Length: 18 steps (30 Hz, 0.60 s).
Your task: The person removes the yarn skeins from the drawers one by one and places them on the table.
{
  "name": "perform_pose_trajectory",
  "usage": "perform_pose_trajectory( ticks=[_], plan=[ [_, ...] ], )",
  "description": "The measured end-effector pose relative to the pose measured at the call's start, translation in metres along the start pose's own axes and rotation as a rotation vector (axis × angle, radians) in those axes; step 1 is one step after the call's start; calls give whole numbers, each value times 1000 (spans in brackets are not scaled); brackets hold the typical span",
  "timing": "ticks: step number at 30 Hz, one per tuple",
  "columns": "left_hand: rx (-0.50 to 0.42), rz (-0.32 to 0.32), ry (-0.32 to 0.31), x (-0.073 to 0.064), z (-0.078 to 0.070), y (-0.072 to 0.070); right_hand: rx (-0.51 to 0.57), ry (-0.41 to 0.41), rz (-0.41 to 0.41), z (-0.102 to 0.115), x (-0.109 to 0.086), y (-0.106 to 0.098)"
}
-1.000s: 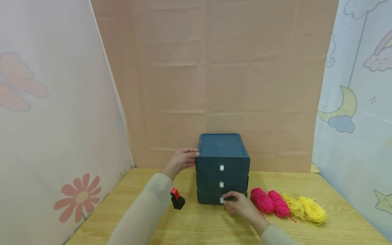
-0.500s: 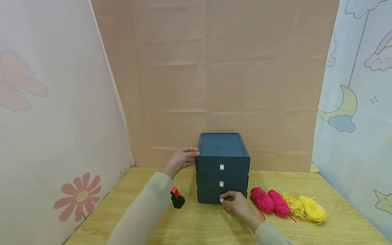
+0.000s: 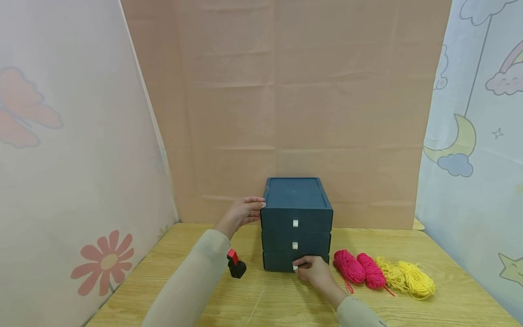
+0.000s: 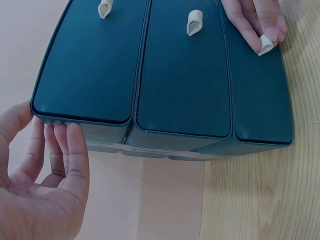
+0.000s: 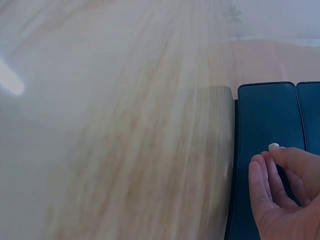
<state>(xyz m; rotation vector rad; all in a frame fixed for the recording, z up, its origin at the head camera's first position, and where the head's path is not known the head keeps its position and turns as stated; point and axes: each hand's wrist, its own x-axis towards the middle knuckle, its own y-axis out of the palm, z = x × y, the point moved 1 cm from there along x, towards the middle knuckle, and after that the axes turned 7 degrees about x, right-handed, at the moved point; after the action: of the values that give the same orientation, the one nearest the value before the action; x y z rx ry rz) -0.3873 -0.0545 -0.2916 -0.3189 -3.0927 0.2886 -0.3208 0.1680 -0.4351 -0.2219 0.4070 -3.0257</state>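
A dark blue cabinet with three stacked drawers stands on the table, each front bearing a white loop pull. My right hand pinches the pull of the bottom drawer between thumb and fingers; that drawer front sits level with the others. At the upper left corner of the cabinet, my left hand rests its fingertips against the side, with fingers extended, as the left wrist view shows. The middle pull and top pull are untouched.
Right of the cabinet, two pink yarn skeins and yellow yarn lie on the wooden table. A black and red device shows at the left sleeve. A tan sheet hangs behind, with printed panels on both sides.
My right fingers have come further over the bottom pull, covering more of it, and the right forearm has shifted slightly left. The left hand and the drawers stay in place.
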Motion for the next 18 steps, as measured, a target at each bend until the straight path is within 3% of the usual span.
perform_pose_trajectory(
  ticks=[7, 18],
  plan=[
    [-2, -10, -6, -2, -1, 1, 32, 19, 17, -1, -5, 0],
    [3, -10, -1, -6, -2, 1, 40, 124, 65, 1, -21, -1]
  ],
)
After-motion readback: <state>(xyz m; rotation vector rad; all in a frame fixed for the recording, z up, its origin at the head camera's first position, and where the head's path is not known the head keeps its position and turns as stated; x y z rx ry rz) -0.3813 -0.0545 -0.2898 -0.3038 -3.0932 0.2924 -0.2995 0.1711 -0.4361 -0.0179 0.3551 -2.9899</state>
